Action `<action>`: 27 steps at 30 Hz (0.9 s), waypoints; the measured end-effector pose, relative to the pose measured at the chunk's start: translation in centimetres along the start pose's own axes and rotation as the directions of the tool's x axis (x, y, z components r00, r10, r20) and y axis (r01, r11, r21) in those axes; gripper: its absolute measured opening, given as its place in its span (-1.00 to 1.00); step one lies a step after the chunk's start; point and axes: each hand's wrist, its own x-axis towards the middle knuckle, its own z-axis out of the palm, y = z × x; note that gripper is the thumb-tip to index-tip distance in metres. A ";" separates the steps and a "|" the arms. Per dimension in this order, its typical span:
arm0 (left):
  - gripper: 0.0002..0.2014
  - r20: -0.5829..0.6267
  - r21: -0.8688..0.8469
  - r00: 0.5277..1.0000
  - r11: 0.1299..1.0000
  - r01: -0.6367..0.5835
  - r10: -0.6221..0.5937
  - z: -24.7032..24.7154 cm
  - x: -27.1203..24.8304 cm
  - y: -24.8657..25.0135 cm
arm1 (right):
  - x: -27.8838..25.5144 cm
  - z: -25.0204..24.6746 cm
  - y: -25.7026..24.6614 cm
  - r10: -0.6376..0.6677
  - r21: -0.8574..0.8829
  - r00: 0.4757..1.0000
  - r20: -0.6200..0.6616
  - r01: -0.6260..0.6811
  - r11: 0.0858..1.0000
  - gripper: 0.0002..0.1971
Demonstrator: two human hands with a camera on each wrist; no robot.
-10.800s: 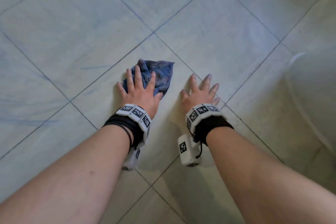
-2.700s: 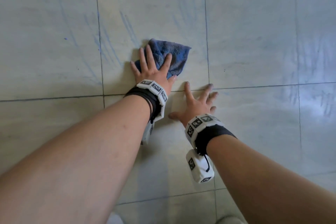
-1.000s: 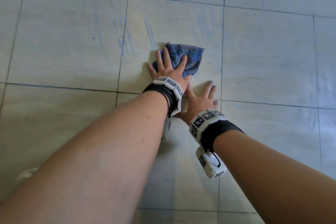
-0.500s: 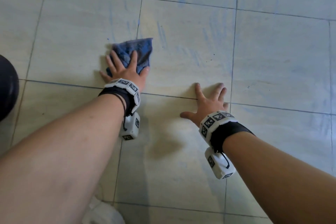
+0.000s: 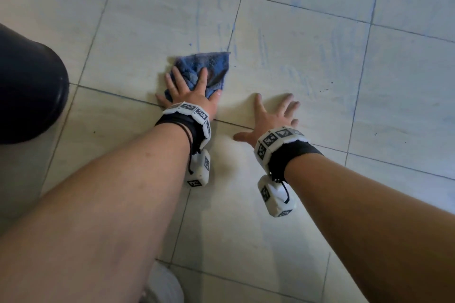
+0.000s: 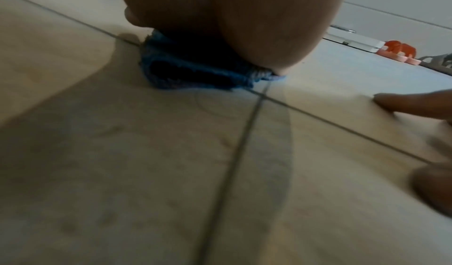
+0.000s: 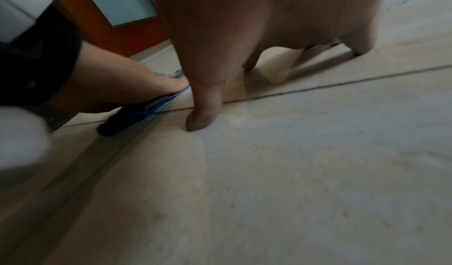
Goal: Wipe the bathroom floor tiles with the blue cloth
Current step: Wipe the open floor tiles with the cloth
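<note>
Cloth slip risk mid-wipe

Left hand (image 5: 190, 92) presses the blue cloth (image 5: 205, 69) flat on the floor tiles (image 5: 295, 204), fingers spread wide over it, no pinch. Cloth is bunched under and just ahead of that grip, its near edge on a grout line. Right hand (image 5: 269, 118) sits beside it, splayed flat on bare tile, holding nothing, bracing. Risks, as I judge them: cloth rolls up or slides out from under the flat palm; bracing hand skids if the tile is damp.
</note>
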 end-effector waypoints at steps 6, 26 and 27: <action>-0.30 -0.019 -0.038 0.993 0.993 0.112 -0.112 -1.2 1.3 -2.8 | 1.2 -1.0 -1.5 0.008 0.046 1.000 -0.010 -0.007 0.999 0.15; -0.27 -0.015 0.122 0.981 0.974 -0.191 0.195 -1.5 5.3 7.3 | 1.5 0.0 -1.5 -0.005 0.029 0.999 -0.051 0.007 1.000 0.14; -0.27 -0.014 0.141 0.977 0.967 -0.210 0.214 -1.7 5.6 7.3 | 1.5 0.0 -1.5 -0.008 0.030 0.999 -0.049 0.009 0.999 0.15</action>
